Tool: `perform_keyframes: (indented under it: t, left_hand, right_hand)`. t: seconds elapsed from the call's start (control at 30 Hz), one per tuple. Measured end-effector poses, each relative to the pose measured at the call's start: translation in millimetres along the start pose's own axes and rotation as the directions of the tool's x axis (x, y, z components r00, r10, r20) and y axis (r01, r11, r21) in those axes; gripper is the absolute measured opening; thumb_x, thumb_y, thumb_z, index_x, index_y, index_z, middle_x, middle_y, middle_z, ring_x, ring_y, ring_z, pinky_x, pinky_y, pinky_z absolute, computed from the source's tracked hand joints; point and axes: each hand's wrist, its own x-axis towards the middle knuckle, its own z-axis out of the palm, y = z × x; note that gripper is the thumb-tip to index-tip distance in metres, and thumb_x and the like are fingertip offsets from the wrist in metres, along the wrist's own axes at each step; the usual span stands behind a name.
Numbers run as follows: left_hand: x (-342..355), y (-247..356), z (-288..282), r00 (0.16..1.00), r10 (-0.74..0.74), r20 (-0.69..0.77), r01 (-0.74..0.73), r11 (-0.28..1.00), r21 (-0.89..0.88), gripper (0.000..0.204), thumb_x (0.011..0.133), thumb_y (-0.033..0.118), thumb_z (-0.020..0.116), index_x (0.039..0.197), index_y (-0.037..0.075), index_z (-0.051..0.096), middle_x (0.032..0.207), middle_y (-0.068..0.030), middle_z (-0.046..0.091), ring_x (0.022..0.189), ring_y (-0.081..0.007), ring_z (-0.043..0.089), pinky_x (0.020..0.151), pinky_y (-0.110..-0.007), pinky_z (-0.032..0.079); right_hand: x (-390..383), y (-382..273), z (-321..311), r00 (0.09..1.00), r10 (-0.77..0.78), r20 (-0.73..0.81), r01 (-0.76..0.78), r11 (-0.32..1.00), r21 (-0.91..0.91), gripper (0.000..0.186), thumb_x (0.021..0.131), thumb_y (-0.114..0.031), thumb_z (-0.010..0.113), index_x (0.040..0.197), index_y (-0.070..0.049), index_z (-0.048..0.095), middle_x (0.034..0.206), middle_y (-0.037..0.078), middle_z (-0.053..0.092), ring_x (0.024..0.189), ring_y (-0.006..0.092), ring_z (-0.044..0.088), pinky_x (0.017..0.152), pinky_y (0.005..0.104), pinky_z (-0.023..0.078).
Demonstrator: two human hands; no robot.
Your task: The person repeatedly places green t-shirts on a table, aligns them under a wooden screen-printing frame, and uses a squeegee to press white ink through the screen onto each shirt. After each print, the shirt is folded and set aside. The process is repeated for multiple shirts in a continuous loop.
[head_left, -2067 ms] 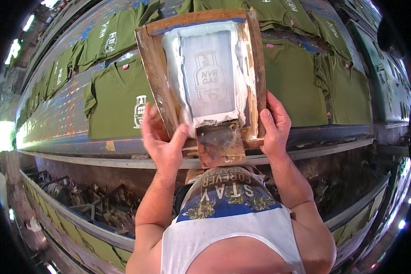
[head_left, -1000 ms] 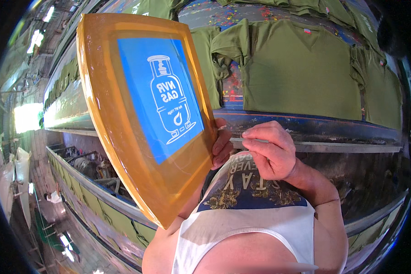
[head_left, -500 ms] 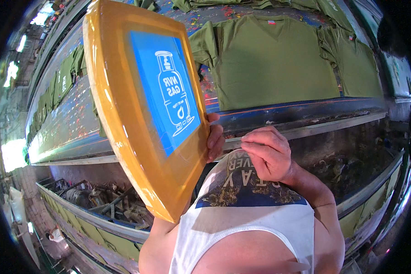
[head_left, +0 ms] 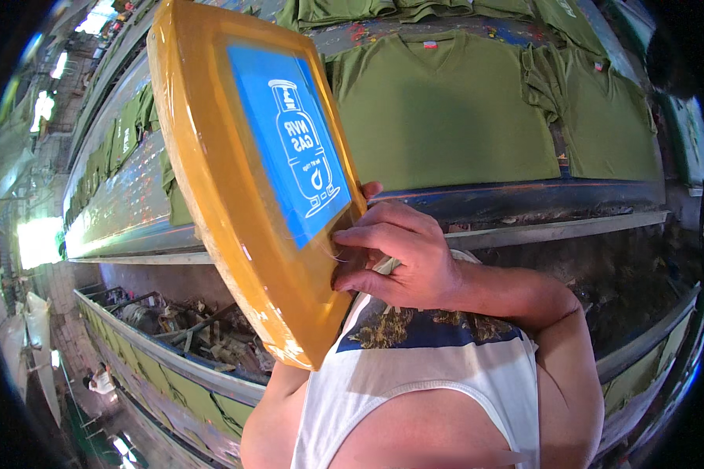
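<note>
A screen-printing frame (head_left: 203, 156) with a glossy yellow border stands steeply tilted at the centre left, its blue panel (head_left: 262, 125) showing a white gas-cylinder design. My left hand (head_left: 371, 190) grips it from behind, mostly hidden apart from fingertips at its right edge. My right hand (head_left: 399, 254) rests its bent fingertips on the lower right of the yellow border, thumb and forefinger apart; a fine pale strand shows beside them. Behind the frame an olive V-neck T-shirt (head_left: 461, 125) lies spread on a paint-spotted table.
More olive shirts (head_left: 606, 137) line the long table (head_left: 164, 187) at both sides and farther back. A ledge (head_left: 547, 227) runs along its near edge. Below is a trough (head_left: 180, 328) of scraps and bars. Another person (head_left: 102, 379) is small at the lower left.
The screen has been turned from its pale inner face to the yellow and blue face. My right hand let go of its edge and has now moved left onto the border.
</note>
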Motion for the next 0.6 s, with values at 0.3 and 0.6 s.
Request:
perform_keyframes:
  t: [0.3,0.6]
  left_hand:
    - [40,-74,21,0.992,0.113,-0.050,-0.116,0.992,-0.047,0.069,0.116,0.049,0.054,0.170,0.007,0.050,0.118,-0.0159,0.066,0.096,-0.0313,0.071,0.072,-0.041,0.061]
    - [42,-89,14,0.973,0.199,-0.117,-0.205,0.978,-0.034,0.057,0.119,0.037,0.057,0.169,0.010,0.052,0.125,-0.0146,0.069,0.102,-0.0303,0.074,0.073,-0.041,0.063]
  right_hand:
    - [-11,-6,-68,0.999,0.027,0.044,-0.034,0.989,0.146,0.019,0.087,-0.006,0.092,0.098,-0.007,0.077,0.093,0.009,0.073,0.084,0.0323,0.074,0.076,0.0456,0.059]
    - [7,-10,-135,0.970,-0.164,-0.180,0.221,0.900,0.376,0.010,0.098,0.001,0.085,0.101,-0.001,0.075,0.094,0.013,0.076,0.080,0.0224,0.074,0.069,0.0340,0.060]
